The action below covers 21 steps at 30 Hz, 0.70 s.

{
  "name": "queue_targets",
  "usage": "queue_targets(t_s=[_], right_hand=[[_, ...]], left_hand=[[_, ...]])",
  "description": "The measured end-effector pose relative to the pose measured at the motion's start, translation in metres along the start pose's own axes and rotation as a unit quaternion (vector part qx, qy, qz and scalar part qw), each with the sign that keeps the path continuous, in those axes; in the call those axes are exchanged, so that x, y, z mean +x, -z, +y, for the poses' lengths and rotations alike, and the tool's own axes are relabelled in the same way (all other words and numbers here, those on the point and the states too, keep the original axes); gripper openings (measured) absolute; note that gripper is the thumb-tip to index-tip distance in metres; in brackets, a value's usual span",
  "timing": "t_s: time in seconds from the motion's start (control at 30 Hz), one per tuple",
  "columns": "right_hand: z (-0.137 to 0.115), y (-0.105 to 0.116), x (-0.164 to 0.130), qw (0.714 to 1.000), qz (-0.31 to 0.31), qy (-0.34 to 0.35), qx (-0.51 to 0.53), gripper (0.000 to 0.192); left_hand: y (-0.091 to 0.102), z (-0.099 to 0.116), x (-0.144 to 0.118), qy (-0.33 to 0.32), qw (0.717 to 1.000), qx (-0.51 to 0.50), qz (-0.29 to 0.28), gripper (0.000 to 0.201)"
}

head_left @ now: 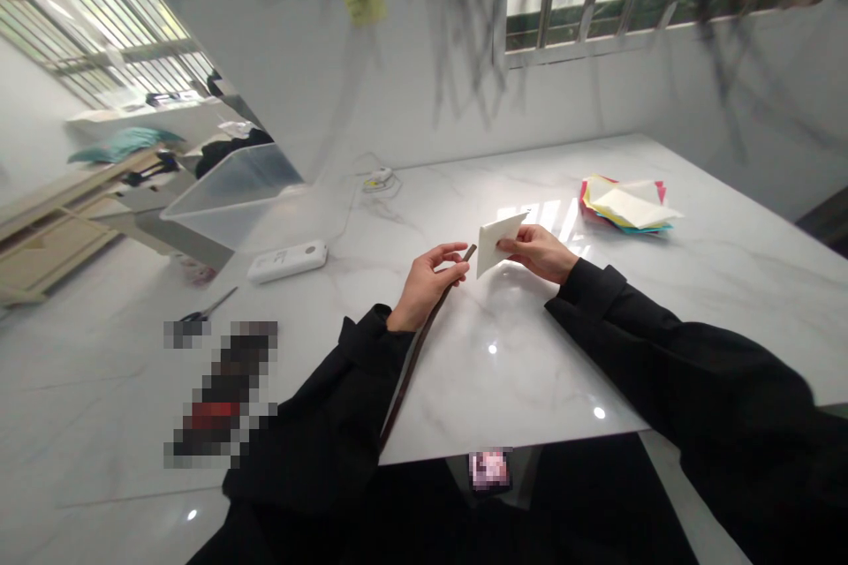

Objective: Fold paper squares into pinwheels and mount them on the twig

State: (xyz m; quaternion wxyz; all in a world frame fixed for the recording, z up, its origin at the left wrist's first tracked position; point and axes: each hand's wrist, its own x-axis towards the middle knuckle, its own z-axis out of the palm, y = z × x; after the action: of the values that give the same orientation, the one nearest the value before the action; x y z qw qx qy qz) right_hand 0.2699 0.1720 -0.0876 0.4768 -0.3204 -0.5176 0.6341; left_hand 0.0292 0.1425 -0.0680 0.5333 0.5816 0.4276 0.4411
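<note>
My left hand [434,278] pinches a long, narrow dark brown strip [414,362] close to its upper end. The strip slants down past my left sleeve to the table's front edge; its material is unclear. Just to the right, my right hand [538,252] grips a folded cream-coloured paper [491,245] between thumb and fingers, holding it upright above the table. The strip's tip is near the paper's left edge, with a small gap between them.
Loosely stacked coloured papers [629,205] lie at the back right of the marble-patterned table [715,309]. On the left are a white rectangular device [288,260], scissors [215,305] and a pixelated dark item [229,388]. A clear plastic bin [231,181] and a small cabled item [379,179] stand farther back.
</note>
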Motion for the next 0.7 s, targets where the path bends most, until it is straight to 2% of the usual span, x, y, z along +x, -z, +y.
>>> queue_targets(t_s=[0.2, 0.43, 0.53, 0.7], right_hand=[[-0.008, 0.002, 0.002, 0.985, 0.010, 0.094, -0.144, 0.034], [-0.025, -0.008, -0.004, 0.926, -0.006, 0.250, -0.282, 0.024], [-0.027, -0.008, -0.005, 0.918, -0.012, 0.269, -0.293, 0.022], [-0.026, -0.008, -0.005, 0.919, -0.010, 0.262, -0.294, 0.023]], left_hand=[[0.001, 0.015, -0.007, 0.010, 0.998, -0.040, -0.045, 0.050], [0.009, 0.017, -0.009, -0.012, 0.993, -0.045, -0.106, 0.049], [0.010, 0.018, -0.010, -0.019, 0.992, -0.035, -0.120, 0.050], [0.011, 0.021, -0.011, -0.022, 0.990, -0.023, -0.136, 0.050]])
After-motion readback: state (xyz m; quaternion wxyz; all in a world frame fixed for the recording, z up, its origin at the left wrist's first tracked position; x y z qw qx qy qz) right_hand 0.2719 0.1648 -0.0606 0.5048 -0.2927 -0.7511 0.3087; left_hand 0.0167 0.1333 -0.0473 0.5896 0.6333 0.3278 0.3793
